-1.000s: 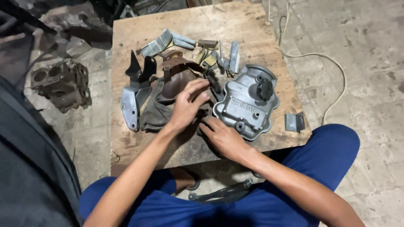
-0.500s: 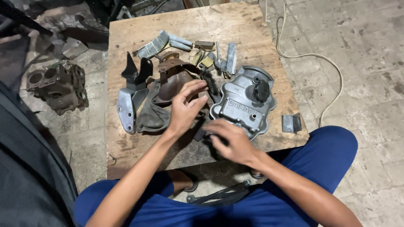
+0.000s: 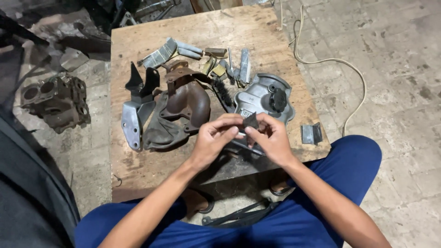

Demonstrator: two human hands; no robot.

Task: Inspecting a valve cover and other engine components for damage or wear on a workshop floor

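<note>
My left hand [image 3: 213,140] and my right hand [image 3: 272,138] meet above the near edge of a low wooden table [image 3: 275,36], both pinching a small dark flat piece [image 3: 251,121] between fingertips. Behind the hands lies a silver metal engine cover [image 3: 257,94] with a black cap [image 3: 277,98]. Left of it sits a rusty brown manifold [image 3: 186,101] on a dark rag [image 3: 161,131], beside a silver bracket [image 3: 131,124] and a black bracket [image 3: 140,82].
Several small metal strips and blocks [image 3: 183,49] lie at the table's far side, a black brush [image 3: 223,94] in the middle, a small grey block [image 3: 311,133] at the right corner. A grimy engine part [image 3: 55,101] sits on the floor left. A white cable [image 3: 340,64] runs right.
Both hands lifted off the parts on the table and came together nearer me, now holding a small dark piece between them. The view shifted slightly.
</note>
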